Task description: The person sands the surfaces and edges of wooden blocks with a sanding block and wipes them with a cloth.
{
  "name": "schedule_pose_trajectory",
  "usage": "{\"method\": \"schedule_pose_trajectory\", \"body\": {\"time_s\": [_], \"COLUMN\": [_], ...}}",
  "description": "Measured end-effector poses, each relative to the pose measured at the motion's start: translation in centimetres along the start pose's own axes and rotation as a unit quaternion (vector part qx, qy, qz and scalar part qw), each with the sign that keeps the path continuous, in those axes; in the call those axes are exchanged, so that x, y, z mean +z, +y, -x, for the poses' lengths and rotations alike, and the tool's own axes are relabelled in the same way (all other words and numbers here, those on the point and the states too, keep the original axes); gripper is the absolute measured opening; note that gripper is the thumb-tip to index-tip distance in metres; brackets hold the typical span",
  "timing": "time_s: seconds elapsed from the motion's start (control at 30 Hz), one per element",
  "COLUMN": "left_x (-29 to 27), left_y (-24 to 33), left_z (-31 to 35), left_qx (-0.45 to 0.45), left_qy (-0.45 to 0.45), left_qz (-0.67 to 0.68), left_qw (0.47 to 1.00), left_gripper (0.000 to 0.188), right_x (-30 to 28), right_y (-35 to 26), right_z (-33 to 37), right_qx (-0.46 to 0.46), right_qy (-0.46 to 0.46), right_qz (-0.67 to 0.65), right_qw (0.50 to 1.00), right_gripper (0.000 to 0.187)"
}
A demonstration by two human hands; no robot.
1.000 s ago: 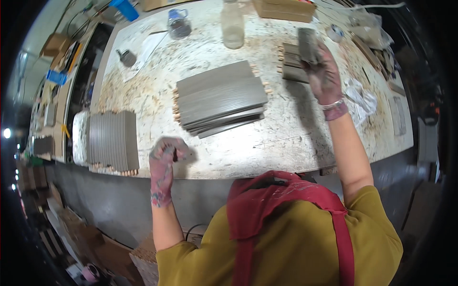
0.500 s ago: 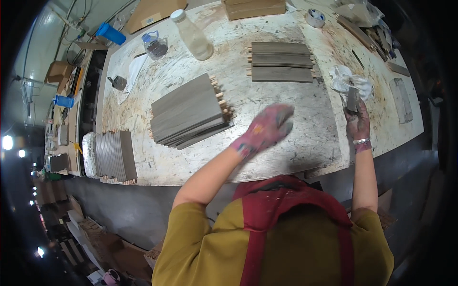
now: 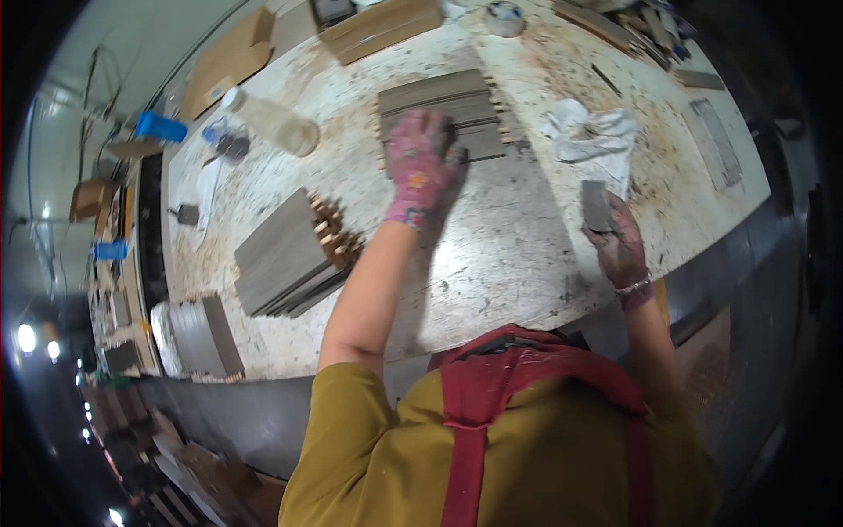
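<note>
My left hand point(image 3: 421, 162), in a stained pink glove, reaches over the near left part of a group of grey boards point(image 3: 465, 97) with wooden dowels along their ends. Its fingers are apart and lie on or just above the boards; the gloved hand covers part of them. At the right, my right hand point(image 3: 620, 241) is closed round a small grey rectangular block point(image 3: 595, 207), held upright near a crumpled white cloth point(image 3: 590, 132). A fanned stack of similar grey boards point(image 3: 279, 246) with dowel ends lies left of my left forearm.
Another upright row of boards point(image 3: 204, 338) stands at the table's left corner. A large clear bottle point(image 3: 272, 123), a smaller jug point(image 3: 230, 145) and a cardboard box point(image 3: 382, 31) are farther back. A tape roll point(image 3: 506, 19) and a flat grey bar point(image 3: 713, 145) lie to the right.
My left hand has moved forward and left onto the far boards. My right hand still holds the block, now slightly nearer and apart from the cloth. The whole view has shifted and turned.
</note>
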State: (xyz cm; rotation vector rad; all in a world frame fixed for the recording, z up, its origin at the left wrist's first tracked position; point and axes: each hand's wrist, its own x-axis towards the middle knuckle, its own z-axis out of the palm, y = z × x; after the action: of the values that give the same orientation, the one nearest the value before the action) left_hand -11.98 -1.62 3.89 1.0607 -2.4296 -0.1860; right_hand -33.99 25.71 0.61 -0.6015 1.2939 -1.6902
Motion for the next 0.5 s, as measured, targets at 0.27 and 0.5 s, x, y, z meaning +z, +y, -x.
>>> {"method": "schedule_pose_trajectory", "body": {"time_s": [0.27, 0.5], "left_x": [0.4, 0.1], "left_y": [-0.9, -1.0], "left_z": [-0.1, 0.0], "left_qx": [-0.001, 0.026], "left_qy": [-0.210, -0.172], "left_qz": [-0.017, -0.103], "left_qw": [0.978, 0.979], "left_gripper": [0.066, 0.081], "right_x": [3.8, 6.0], "right_y": [0.9, 0.4], "right_z": [1.0, 1.4], "right_qx": [0.091, 0.076], "right_qy": [0.054, 0.008], "right_qz": [-0.118, -0.021], "right_qw": [0.987, 0.997], "right_gripper": [0.041, 0.040]}}
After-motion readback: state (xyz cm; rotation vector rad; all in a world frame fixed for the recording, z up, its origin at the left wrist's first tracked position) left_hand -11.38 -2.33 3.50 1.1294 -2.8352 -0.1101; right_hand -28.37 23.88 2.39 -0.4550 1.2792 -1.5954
